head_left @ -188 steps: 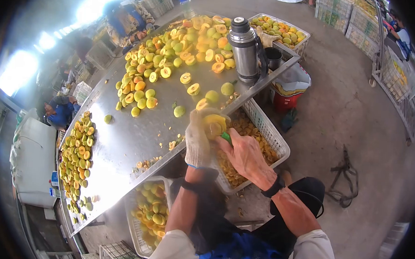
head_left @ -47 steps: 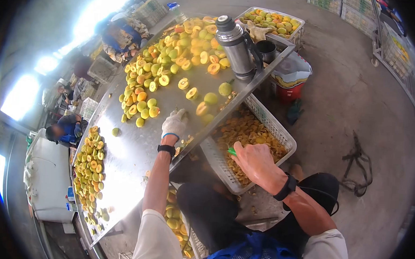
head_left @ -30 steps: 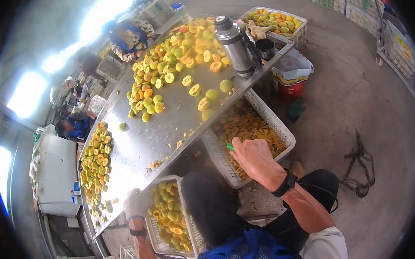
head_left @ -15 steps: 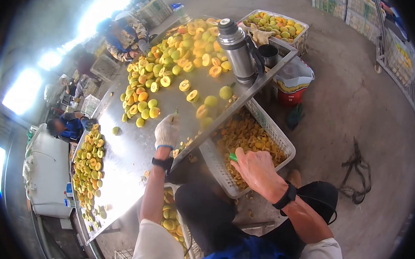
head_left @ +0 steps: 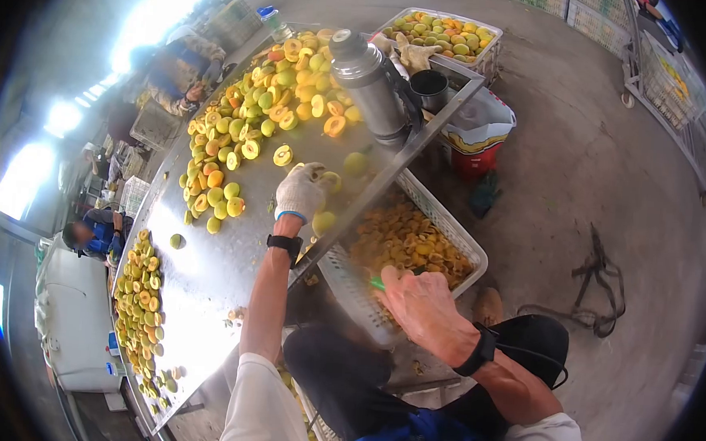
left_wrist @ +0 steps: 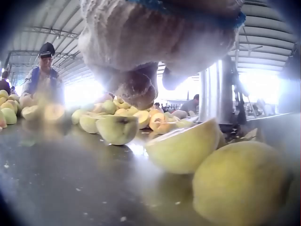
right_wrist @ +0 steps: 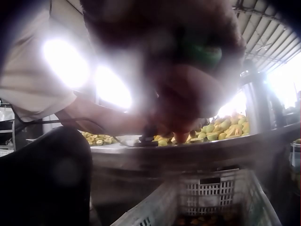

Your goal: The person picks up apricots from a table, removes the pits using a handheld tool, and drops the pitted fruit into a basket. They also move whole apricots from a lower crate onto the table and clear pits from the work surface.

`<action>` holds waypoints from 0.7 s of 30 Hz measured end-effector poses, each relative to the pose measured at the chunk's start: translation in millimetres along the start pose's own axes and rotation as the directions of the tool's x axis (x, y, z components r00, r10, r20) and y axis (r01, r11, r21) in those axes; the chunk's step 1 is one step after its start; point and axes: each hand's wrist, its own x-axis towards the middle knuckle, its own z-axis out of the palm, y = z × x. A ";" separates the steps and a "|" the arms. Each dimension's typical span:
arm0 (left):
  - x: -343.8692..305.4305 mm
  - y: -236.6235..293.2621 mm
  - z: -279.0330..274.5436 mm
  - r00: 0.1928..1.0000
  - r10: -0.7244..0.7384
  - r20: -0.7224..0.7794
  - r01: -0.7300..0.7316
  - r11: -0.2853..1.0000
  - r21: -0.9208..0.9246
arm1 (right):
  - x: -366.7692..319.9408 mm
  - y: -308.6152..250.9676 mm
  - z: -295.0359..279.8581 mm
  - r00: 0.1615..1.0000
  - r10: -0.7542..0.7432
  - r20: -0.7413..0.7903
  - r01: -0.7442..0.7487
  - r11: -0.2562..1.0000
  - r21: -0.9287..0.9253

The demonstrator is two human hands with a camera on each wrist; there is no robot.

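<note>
My left hand (head_left: 301, 192), in a white knit glove, reaches over the metal table (head_left: 261, 224) beside a few loose peaches. In the left wrist view its bent fingers (left_wrist: 136, 89) hang above a cut peach half (left_wrist: 183, 147), with nothing held between them. A rounder yellow peach (left_wrist: 242, 183) lies closest to that camera. My bare right hand (head_left: 424, 304) grips a small tool by its green handle (head_left: 377, 283), above a white crate (head_left: 481, 259) of peach scraps. The tool's working end is hidden. In the right wrist view the hand is dark and blurred.
A steel thermos (head_left: 372, 90) and a dark cup (head_left: 429, 89) stand at the table's right edge. Piled peach halves (head_left: 230, 126) cover the far side, more (head_left: 142, 305) at the left. Behind is a full crate (head_left: 494, 48); a strap (head_left: 593, 285) lies on the floor.
Earlier, the left hand held a peach against the green-handled tool. It later swung down by the lower-left crate, returned over the table, and has now moved toward the loose peaches near the thermos.
</note>
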 end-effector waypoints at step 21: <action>-164.8 62.6 -88.6 0.990 0.030 0.135 0.137 -0.073 -0.988 | 12.4 -33.1 0.2 0.952 -0.070 -0.298 0.170 0.931 0.324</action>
